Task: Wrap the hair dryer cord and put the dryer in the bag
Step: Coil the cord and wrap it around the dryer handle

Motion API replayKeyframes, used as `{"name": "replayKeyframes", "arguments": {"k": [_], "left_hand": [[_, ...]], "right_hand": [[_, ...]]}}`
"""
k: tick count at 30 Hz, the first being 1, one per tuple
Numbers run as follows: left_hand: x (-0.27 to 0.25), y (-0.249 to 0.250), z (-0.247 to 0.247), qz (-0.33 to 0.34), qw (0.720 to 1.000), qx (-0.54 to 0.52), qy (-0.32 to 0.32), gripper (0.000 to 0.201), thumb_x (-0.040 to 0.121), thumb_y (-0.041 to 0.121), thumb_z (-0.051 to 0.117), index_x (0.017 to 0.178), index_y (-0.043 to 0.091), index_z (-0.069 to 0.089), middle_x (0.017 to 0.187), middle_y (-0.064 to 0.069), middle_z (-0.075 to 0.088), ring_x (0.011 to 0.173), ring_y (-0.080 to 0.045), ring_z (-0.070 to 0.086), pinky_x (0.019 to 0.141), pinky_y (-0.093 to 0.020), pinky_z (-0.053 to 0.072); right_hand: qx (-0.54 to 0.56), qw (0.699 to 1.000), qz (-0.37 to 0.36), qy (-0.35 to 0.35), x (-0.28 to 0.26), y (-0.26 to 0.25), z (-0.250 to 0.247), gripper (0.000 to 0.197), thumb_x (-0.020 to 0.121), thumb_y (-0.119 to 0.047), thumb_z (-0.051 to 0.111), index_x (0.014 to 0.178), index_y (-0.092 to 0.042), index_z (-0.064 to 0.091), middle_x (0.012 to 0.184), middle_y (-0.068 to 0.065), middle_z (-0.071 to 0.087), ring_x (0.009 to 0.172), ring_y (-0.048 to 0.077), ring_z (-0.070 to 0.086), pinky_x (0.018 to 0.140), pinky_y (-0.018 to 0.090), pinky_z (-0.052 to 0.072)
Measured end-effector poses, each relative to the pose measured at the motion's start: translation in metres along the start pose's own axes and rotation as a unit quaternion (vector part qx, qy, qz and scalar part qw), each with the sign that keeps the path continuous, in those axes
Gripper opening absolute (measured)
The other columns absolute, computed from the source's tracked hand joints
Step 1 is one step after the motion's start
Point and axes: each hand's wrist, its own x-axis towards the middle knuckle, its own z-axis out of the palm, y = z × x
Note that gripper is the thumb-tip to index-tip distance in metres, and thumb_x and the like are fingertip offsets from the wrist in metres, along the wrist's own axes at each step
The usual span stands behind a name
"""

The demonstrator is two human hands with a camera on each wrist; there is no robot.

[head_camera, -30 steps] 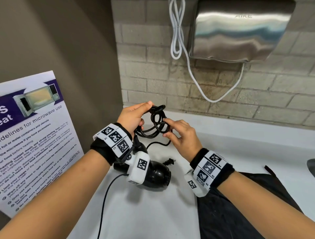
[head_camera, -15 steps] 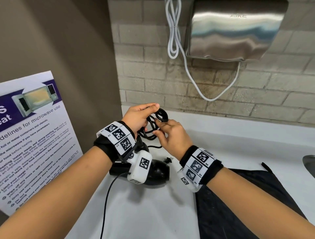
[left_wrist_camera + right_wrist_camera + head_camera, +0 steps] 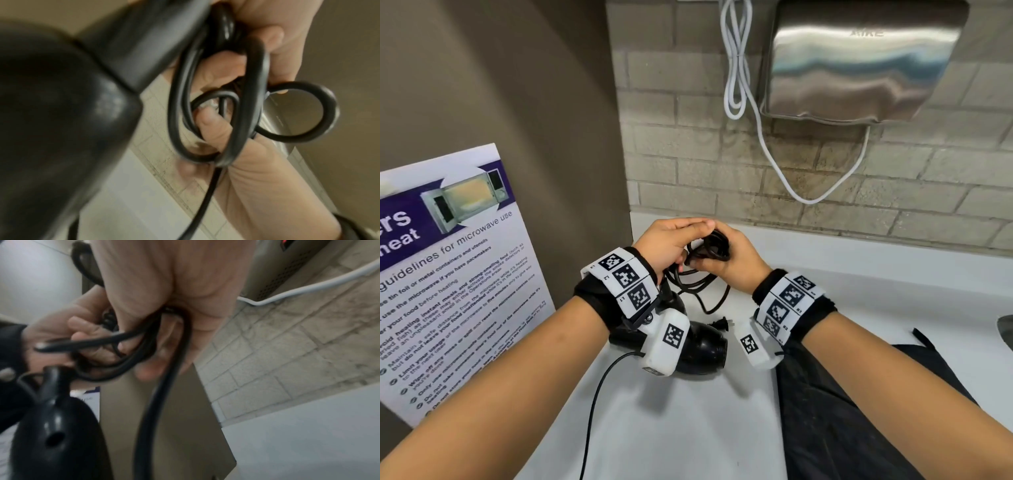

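A black hair dryer (image 3: 698,346) hangs just above the white counter (image 3: 688,428), half hidden by my left wrist camera; it fills the left wrist view (image 3: 51,121) and shows low in the right wrist view (image 3: 55,439). Its black cord (image 3: 709,248) is coiled in loops between my hands. My left hand (image 3: 671,240) holds the coil (image 3: 246,113) from above. My right hand (image 3: 729,260) grips the loops (image 3: 133,347) from the right. A free length of cord (image 3: 709,301) droops to the plug (image 3: 720,323). The black bag (image 3: 859,411) lies flat at the right.
A microwave-guidelines poster (image 3: 448,274) leans on the brown wall at left. A steel hand dryer (image 3: 859,61) with a white cable (image 3: 739,85) hangs on the brick wall. A sink edge (image 3: 1007,329) shows at far right. A thin black camera lead (image 3: 599,394) trails over the counter.
My hands have closed together around the coil, and the right hand has moved left against the left hand. The loose loops are tighter now.
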Motion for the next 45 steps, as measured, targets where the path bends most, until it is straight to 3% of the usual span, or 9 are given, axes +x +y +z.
{"name": "replayKeyframes", "arguments": {"k": [6, 9, 14, 17, 22, 28, 33, 38, 45], "left_hand": [[0.001, -0.003, -0.012, 0.017, 0.997, -0.034, 0.062, 0.020, 0.090, 0.022, 0.058, 0.102, 0.011, 0.068, 0.088, 0.004, 0.068, 0.032, -0.003, 0.028, 0.034, -0.013, 0.030], [0.001, -0.004, -0.020, -0.006, 0.994, -0.070, 0.089, 0.015, 0.090, 0.025, 0.057, 0.084, 0.017, 0.068, 0.075, 0.010, 0.070, 0.031, -0.003, 0.025, 0.034, -0.011, 0.028], [0.001, -0.002, -0.022, -0.017, 0.998, -0.027, 0.049, 0.017, 0.091, 0.024, 0.056, 0.080, 0.016, 0.067, 0.065, 0.009, 0.070, 0.031, -0.002, 0.025, 0.033, -0.013, 0.027], [0.001, -0.001, -0.021, -0.006, 0.999, -0.008, 0.038, 0.013, 0.089, 0.021, 0.057, 0.083, 0.017, 0.067, 0.063, 0.011, 0.069, 0.032, -0.002, 0.026, 0.034, -0.013, 0.028], [0.006, -0.004, -0.019, 0.021, 0.998, 0.012, 0.052, 0.005, 0.084, 0.018, 0.064, 0.085, 0.022, 0.067, 0.067, 0.002, 0.060, 0.033, -0.002, 0.026, 0.034, -0.013, 0.031], [0.007, -0.002, -0.017, 0.044, 0.998, 0.033, 0.039, 0.011, 0.084, 0.014, 0.064, 0.088, 0.024, 0.065, 0.042, 0.014, 0.052, 0.031, -0.002, 0.026, 0.035, -0.014, 0.032], [0.004, 0.000, -0.011, 0.040, 0.999, 0.024, 0.019, 0.011, 0.082, 0.013, 0.065, 0.085, 0.022, 0.066, 0.044, 0.013, 0.054, 0.031, -0.001, 0.028, 0.034, -0.014, 0.031], [0.001, 0.000, -0.005, 0.034, 0.997, 0.070, 0.001, 0.013, 0.080, 0.009, 0.068, 0.084, 0.021, 0.066, 0.047, 0.015, 0.059, 0.030, -0.002, 0.034, 0.033, -0.013, 0.030], [0.002, -0.004, -0.013, 0.046, 0.991, 0.120, 0.037, 0.019, 0.075, 0.008, 0.074, 0.084, 0.024, 0.069, 0.065, 0.012, 0.063, 0.049, 0.003, 0.049, 0.042, -0.012, 0.040]], "right_hand": [[-0.089, 0.995, 0.018, -0.051, 0.004, 0.005, -0.029, 0.017, 0.083, -0.012, 0.065, 0.092, -0.025, 0.062, 0.087, -0.012, 0.063, 0.081, -0.006, 0.058, 0.082, 0.018, 0.046], [-0.133, 0.989, 0.057, 0.029, 0.000, 0.020, -0.059, 0.023, 0.093, -0.012, 0.051, 0.077, -0.016, 0.066, 0.075, -0.009, 0.063, 0.069, -0.009, 0.058, 0.073, 0.018, 0.043], [-0.301, 0.922, 0.188, 0.153, -0.003, 0.058, -0.098, 0.036, 0.097, -0.029, 0.041, 0.076, -0.004, 0.056, 0.071, 0.013, 0.056, 0.070, 0.028, 0.053, 0.065, 0.032, 0.039], [-0.332, 0.903, 0.253, 0.102, -0.001, 0.073, -0.093, 0.039, 0.097, -0.030, 0.040, 0.086, 0.000, 0.062, 0.087, 0.015, 0.064, 0.082, 0.031, 0.058, 0.075, 0.034, 0.045], [-0.098, 0.976, 0.186, 0.062, 0.016, 0.036, -0.054, 0.024, 0.096, -0.009, 0.042, 0.102, -0.003, 0.064, 0.097, 0.010, 0.063, 0.082, 0.012, 0.057, 0.085, 0.024, 0.039], [-0.016, 0.949, 0.172, -0.264, 0.019, -0.006, -0.033, 0.034, 0.094, 0.000, 0.043, 0.121, -0.017, 0.053, 0.110, -0.008, 0.062, 0.108, 0.000, 0.053, 0.099, 0.015, 0.037], [-0.017, 0.973, 0.149, -0.178, 0.022, 0.002, -0.039, 0.021, 0.089, 0.005, 0.050, 0.093, -0.012, 0.063, 0.064, -0.019, 0.067, 0.065, -0.010, 0.060, 0.070, 0.006, 0.044], [-0.132, 0.982, 0.121, -0.059, 0.038, -0.008, -0.054, 0.022, 0.092, 0.006, 0.043, 0.095, -0.008, 0.059, 0.072, 0.000, 0.061, 0.052, -0.002, 0.060, 0.058, 0.006, 0.047], [-0.323, 0.942, 0.082, -0.035, 0.032, -0.033, -0.077, 0.025, 0.084, 0.008, 0.043, 0.082, -0.015, 0.054, 0.082, 0.007, 0.057, 0.079, 0.021, 0.053, 0.067, 0.022, 0.039]]}}
